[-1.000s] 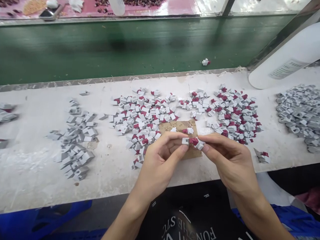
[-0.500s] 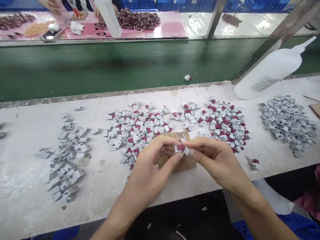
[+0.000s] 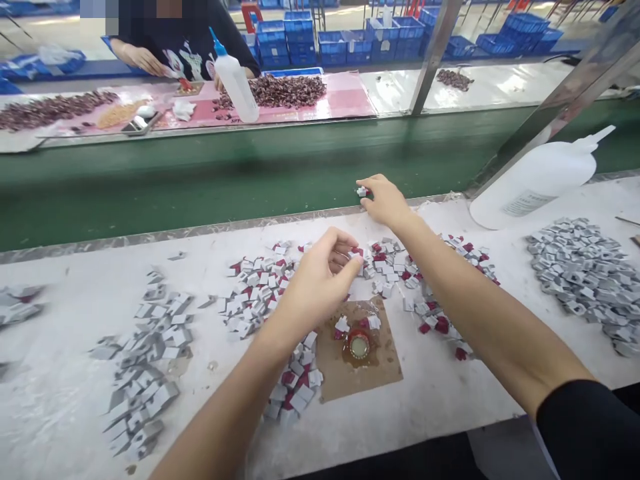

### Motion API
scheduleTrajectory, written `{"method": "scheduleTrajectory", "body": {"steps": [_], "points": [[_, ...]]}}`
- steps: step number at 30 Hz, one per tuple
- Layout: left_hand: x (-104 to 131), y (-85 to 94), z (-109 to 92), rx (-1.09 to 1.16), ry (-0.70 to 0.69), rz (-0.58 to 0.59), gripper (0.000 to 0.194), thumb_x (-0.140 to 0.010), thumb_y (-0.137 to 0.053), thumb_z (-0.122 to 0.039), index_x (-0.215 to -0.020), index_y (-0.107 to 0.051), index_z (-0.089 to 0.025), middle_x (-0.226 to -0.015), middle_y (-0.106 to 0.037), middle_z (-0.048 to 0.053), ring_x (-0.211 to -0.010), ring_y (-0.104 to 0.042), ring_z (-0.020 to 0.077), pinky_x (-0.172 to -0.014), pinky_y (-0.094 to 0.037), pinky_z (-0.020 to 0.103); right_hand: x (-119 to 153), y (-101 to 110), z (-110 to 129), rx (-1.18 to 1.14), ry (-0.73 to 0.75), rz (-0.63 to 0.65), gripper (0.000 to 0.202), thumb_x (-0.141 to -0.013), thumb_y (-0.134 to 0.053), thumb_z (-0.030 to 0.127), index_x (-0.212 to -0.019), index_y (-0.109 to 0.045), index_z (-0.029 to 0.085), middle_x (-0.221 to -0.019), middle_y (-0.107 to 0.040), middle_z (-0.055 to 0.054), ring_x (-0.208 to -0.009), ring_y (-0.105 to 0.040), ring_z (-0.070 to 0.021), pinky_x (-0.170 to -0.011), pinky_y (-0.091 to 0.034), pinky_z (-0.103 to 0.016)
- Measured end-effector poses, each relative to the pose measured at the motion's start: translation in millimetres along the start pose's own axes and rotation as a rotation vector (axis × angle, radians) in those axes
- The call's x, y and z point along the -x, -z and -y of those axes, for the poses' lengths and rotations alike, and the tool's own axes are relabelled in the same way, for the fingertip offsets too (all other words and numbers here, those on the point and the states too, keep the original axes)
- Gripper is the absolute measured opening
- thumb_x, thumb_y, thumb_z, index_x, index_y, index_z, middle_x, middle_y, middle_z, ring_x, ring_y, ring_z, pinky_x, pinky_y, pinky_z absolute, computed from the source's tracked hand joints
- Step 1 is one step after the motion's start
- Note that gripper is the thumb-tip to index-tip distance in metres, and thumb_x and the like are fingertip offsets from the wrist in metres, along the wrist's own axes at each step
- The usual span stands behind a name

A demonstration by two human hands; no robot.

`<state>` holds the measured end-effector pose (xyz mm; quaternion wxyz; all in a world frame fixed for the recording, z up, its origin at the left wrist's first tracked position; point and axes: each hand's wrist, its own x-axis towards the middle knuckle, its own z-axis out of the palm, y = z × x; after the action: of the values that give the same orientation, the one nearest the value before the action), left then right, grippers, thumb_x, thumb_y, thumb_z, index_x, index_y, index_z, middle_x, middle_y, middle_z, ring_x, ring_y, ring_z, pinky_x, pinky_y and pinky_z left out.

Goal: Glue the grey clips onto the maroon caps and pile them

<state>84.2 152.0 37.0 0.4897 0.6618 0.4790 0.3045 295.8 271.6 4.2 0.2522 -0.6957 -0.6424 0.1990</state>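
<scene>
My right hand [image 3: 383,200] reaches over the green conveyor belt, thumb and fingers closed round a small light grey and dark red plastic part [image 3: 362,192]. My left hand [image 3: 323,270] hovers over the parts in the middle of the bench, fingers curled; a second small grey and red part [image 3: 356,252] shows at its fingertips. Below it lies a brown cardboard piece [image 3: 333,363], wet in the middle, bearing a round red-rimmed cap [image 3: 359,345] and a few loose parts. Grey and red parts are heaped on the left [image 3: 257,293] and on the right [image 3: 440,323].
Plain grey parts form piles at left [image 3: 145,373] and far right [image 3: 585,273]. A large white squeeze bottle [image 3: 540,183] leans by a metal post. Across the green belt [image 3: 200,183], a co-worker's hand [image 3: 143,60] is near dark brown pieces [image 3: 287,91] and another bottle [image 3: 237,87].
My hands have parted from the part they held together. The right reached forward to the belt; the left rose off the cardboard, uncovering it. The view has tilted up.
</scene>
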Motion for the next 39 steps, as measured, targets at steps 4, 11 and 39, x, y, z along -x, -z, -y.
{"method": "scheduleTrajectory", "body": {"steps": [4,11,39], "points": [[5.2,2.2,-0.3,-0.087,-0.003,0.046,0.015,-0.107,-0.066,-0.027,-0.118,-0.076,-0.024,-0.108,-0.080,0.007,-0.097,-0.073,0.0235,-0.085,-0.059,0.040,-22.8,-15.7,4.0,-0.034,-0.010,0.028,0.026,-0.109,-0.085,0.031,-0.131,-0.082,0.019,-0.150,-0.078,-0.013,-0.144,-0.071,-0.0348,-0.128,-0.056,-0.063],[2.6,23.5,13.3,-0.425,0.044,-0.055,0.009,-0.107,-0.066,-0.019,-0.104,-0.073,-0.023,-0.109,-0.082,0.007,-0.106,-0.072,0.0295,-0.093,-0.056,0.046,26.5,15.7,19.2,-0.342,0.023,0.134,0.037,-0.106,-0.072,0.013,-0.141,-0.085,0.018,-0.109,-0.085,-0.010,-0.097,-0.083,-0.0276,-0.100,-0.070,-0.051],[148.3,128.2,117.0,-0.971,0.391,-0.729,0.039,-0.107,-0.060,-0.035,-0.133,-0.083,-0.018,-0.137,-0.070,0.027,-0.138,-0.061,0.0535,-0.120,-0.050,0.075,300.3,36.8,-53.0,-0.498,-0.321,0.048,0.040,-0.083,-0.099,0.067,-0.095,-0.097,0.030,-0.100,-0.094,-0.010,-0.081,-0.093,-0.0359,-0.068,-0.079,-0.036]]}}
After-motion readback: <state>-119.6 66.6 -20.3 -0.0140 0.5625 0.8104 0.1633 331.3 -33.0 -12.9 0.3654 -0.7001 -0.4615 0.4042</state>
